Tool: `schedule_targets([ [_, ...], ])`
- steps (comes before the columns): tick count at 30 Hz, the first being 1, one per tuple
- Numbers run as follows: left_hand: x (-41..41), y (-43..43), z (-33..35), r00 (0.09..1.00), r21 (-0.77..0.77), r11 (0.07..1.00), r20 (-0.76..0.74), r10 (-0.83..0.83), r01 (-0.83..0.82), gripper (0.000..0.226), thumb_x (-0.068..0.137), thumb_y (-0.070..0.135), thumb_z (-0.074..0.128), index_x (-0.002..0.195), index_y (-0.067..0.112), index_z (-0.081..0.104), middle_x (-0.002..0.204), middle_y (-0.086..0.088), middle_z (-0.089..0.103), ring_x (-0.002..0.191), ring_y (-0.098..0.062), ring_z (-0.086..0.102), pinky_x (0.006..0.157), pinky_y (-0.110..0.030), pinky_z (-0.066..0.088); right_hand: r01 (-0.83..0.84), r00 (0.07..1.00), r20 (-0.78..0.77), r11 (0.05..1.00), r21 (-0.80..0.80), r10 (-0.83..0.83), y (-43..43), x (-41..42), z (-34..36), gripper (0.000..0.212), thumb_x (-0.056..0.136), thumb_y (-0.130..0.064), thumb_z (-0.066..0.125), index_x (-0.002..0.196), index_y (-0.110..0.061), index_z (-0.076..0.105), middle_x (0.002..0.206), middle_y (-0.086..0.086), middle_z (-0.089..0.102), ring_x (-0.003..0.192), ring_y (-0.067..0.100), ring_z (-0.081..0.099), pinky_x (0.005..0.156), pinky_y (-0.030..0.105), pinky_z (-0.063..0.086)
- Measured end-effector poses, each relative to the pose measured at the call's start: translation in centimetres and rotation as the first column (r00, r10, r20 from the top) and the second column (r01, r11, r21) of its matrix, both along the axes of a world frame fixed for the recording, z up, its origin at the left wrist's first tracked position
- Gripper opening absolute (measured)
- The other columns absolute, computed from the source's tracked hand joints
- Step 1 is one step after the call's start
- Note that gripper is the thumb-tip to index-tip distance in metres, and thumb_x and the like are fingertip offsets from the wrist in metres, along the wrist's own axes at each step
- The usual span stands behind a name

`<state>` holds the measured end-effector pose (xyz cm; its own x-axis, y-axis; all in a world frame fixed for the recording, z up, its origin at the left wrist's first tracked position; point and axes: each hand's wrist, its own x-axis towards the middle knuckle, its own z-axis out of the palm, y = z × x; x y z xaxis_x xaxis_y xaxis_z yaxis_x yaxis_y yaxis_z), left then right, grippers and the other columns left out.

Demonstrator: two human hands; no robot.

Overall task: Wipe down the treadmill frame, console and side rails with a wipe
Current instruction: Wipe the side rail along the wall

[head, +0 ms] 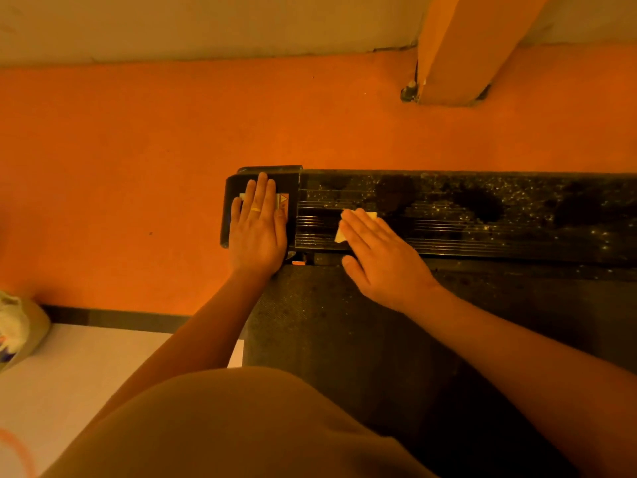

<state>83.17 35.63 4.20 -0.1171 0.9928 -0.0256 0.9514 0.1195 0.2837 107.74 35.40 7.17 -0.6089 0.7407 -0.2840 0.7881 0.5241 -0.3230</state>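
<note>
The wipe (340, 236) is pressed to the side rail (499, 236) by the flat right hand (382, 260), the left hand (258, 232) laid open on the end cap (230, 188) — most of the dust is judged still to be wiped.

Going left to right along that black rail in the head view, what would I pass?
Left hand flat on the end cap → wipe → right hand pressing it → dusty side rail.
</note>
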Motion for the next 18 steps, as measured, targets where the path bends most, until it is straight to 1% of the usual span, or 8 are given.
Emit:
schedule_targets([
  [3, 0.0, 0.0, 0.0, 1.0, 0.001, 1.0, 0.003, -0.001, 0.001, 0.06, 0.107, 0.041, 0.014, 0.159, 0.012, 0.025, 0.167, -0.006, 0.019, 0.155, -0.021, 0.01, 0.126, -0.046, 0.008, 0.043, 0.999, -0.011, 0.999, -0.007, -0.043, -0.1, -0.6, 0.3, 0.068, 0.102, -0.049, 0.02, 0.159, -0.012, 0.012, 0.167, 0.007, 0.005, 0.154, 0.019, -0.002, 0.124, 0.035, -0.002],
  [8, -0.1, 0.0, -0.1, 1.0, 0.008, 1.0, 0.004, 0.0, -0.001, 0.059, 0.107, 0.039, 0.015, 0.158, 0.012, 0.026, 0.166, -0.006, 0.02, 0.155, -0.021, 0.01, 0.126, -0.045, 0.008, 0.061, 0.998, -0.032, 0.998, -0.016, -0.062, 0.3, -3.0, 0.2, 0.069, 0.102, -0.049, 0.02, 0.159, -0.012, 0.01, 0.167, 0.006, 0.001, 0.154, 0.018, -0.004, 0.124, 0.035, -0.004],
  [11, 0.0, -0.1, -0.1, 1.0, 0.005, 1.0, 0.007, -0.002, 0.002, 0.058, 0.107, 0.038, 0.017, 0.159, 0.013, 0.024, 0.167, -0.004, 0.018, 0.155, -0.02, 0.008, 0.126, -0.044, 0.007, 0.041, 0.999, -0.031, 0.999, -0.003, -0.041, 0.2, -0.1, 0.0, 0.066, 0.103, -0.048, 0.02, 0.159, -0.013, 0.013, 0.167, 0.004, 0.006, 0.154, 0.016, -0.001, 0.124, 0.034, -0.002],
  [13, 0.0, -0.1, 0.0, 1.0, 0.004, 1.0, 0.012, 0.001, -0.001, 0.058, 0.107, 0.038, 0.017, 0.159, 0.013, 0.024, 0.167, -0.004, 0.017, 0.155, -0.019, 0.007, 0.126, -0.043, 0.006, 0.087, 0.996, -0.022, 0.996, -0.001, -0.087, -0.2, 3.1, -0.1, 0.067, 0.102, -0.049, 0.018, 0.159, -0.013, 0.015, 0.166, 0.004, 0.008, 0.154, 0.016, 0.001, 0.125, 0.036, 0.003],
  [15, 0.0, -0.1, 0.0, 1.0, 0.01, 1.0, 0.012, 0.002, -0.002, 0.058, 0.107, 0.037, 0.018, 0.159, 0.012, 0.024, 0.167, -0.005, 0.018, 0.155, -0.02, 0.009, 0.126, -0.043, 0.006, 0.13, 0.991, 0.015, 0.992, -0.007, -0.129, -0.5, 5.2, 0.2, 0.069, 0.1, -0.051, 0.015, 0.158, -0.014, 0.015, 0.166, 0.003, 0.007, 0.153, 0.016, 0.0, 0.126, 0.039, 0.007],
  [18, 0.1, -0.1, 0.1, 1.0, 0.013, 1.0, 0.01, 0.006, -0.006, 0.058, 0.107, 0.036, 0.018, 0.159, 0.012, 0.024, 0.167, -0.005, 0.018, 0.155, -0.02, 0.009, 0.126, -0.043, 0.006, 0.169, 0.986, -0.011, 0.986, -0.003, -0.169, -0.6, 3.8, 0.4, 0.071, 0.1, -0.052, 0.016, 0.158, -0.011, 0.017, 0.165, 0.006, 0.009, 0.153, 0.018, 0.001, 0.124, 0.036, -0.001],
])
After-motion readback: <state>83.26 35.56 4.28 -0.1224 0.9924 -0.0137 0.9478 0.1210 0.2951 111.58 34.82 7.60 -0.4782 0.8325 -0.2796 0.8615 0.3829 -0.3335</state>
